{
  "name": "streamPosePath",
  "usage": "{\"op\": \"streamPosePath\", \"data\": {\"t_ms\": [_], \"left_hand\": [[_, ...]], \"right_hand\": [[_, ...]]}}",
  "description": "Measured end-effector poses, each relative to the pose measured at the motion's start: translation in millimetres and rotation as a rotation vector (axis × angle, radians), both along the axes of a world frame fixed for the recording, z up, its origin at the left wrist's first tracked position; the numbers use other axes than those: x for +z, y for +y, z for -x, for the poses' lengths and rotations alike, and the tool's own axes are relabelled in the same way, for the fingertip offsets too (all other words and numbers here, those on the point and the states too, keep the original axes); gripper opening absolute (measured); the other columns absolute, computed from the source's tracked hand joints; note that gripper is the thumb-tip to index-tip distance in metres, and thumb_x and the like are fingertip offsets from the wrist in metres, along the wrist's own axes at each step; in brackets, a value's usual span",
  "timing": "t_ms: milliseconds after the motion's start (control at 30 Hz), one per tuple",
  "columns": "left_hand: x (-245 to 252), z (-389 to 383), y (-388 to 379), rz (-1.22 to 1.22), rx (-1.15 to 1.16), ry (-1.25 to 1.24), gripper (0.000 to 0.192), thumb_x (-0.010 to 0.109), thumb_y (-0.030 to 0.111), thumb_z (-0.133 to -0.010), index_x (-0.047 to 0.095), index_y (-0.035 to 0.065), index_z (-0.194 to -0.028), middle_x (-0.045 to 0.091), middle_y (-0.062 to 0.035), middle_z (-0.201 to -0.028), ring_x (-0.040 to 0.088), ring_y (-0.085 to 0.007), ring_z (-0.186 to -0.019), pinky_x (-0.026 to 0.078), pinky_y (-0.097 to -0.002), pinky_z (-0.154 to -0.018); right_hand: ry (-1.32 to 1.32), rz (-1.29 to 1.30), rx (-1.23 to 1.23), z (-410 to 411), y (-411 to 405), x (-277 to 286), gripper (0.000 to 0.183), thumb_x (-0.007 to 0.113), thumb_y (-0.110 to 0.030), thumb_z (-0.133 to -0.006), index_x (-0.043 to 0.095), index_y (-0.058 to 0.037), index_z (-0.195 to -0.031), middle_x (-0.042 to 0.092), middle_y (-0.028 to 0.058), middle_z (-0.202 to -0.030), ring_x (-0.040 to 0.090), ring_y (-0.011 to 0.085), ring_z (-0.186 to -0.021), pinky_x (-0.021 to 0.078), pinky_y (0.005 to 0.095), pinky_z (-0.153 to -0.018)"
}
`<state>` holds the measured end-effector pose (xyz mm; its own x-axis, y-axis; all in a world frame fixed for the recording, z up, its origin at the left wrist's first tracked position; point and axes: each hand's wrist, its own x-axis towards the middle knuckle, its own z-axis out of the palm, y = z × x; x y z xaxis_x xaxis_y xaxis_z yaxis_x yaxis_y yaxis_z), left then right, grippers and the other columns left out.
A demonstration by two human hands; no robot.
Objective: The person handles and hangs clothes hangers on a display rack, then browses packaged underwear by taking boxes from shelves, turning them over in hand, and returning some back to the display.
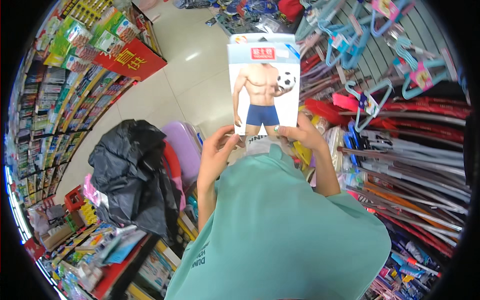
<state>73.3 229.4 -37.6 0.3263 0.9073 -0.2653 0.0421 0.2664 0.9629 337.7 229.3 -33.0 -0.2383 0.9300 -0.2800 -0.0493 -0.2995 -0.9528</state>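
A flat box of men's underwear (264,90), printed with a torso in blue boxer briefs and a football, is held upright before me. A second grey box edge (262,38) shows just behind its top. My left hand (217,150) grips the lower left corner, thumb in front and fingers behind. At the lower right corner, my right hand (305,133) pinches the box with its thumb on the front. The fingers behind the box are partly hidden.
Shelves of packaged goods (63,123) line the left. A black plastic bag (131,168) and a purple plastic item (183,146) are at lower left. Blue hangers (369,101) hang at right above many long poles (408,168). Packaged goods (240,15) lie beyond the box.
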Motion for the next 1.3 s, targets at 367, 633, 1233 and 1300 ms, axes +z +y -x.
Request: {"op": "streamPosePath", "data": {"t_ms": [367,633,1233,1300], "left_hand": [[-1.5,97.8,244.5,-0.104,0.394,0.04,0.016,0.057,0.014,-0.098,0.054,0.0016,-0.088,0.046,0.0047,-0.08,0.04,-0.0053,-0.075,0.034,-0.0217,-0.067],[-40.0,149.8,452.3,0.053,0.347,0.013,0.009,0.059,0.0,-0.085,0.063,-0.0029,-0.093,0.057,0.0003,-0.072,0.056,-0.0095,-0.067,0.044,-0.0262,-0.062],[66.5,18.3,1022.5,-0.584,-0.563,0.166,0.02,0.081,0.005,-0.072,0.069,-0.0018,-0.087,0.067,-0.0091,-0.077,0.062,-0.0158,-0.069,0.049,-0.0285,-0.066],[59.0,8.5,1050.1,-0.445,-0.422,0.162,0.016,0.079,0.005,-0.075,0.069,-0.002,-0.086,0.067,-0.0085,-0.076,0.062,-0.0141,-0.07,0.049,-0.0289,-0.067]], "right_hand": [[-0.189,-0.209,0.431,96.5,302.0,32.5,0.049,0.079,-0.038,-0.08,0.07,0.0046,-0.104,0.072,0.0167,-0.09,0.067,0.0197,-0.076,0.0533,0.0329,-0.071],[-0.29,0.036,0.314,143.9,502.5,9.2,0.064,0.077,-0.059,-0.074,0.073,0.0035,-0.085,0.067,0.02,-0.072,0.066,0.0295,-0.071,0.0503,0.038,-0.066],[0.361,-0.147,-0.807,46.0,916.4,16.5,0.02,0.066,-0.018,-0.092,0.07,-0.0011,-0.102,0.069,0.0021,-0.091,0.064,0.009,-0.081,0.0502,0.0256,-0.07],[0.327,-0.127,-0.776,31.5,963.4,17.3,0.024,0.063,-0.021,-0.095,0.07,0.0011,-0.1,0.07,0.0034,-0.09,0.065,0.0105,-0.078,0.0501,0.0254,-0.067]]}}
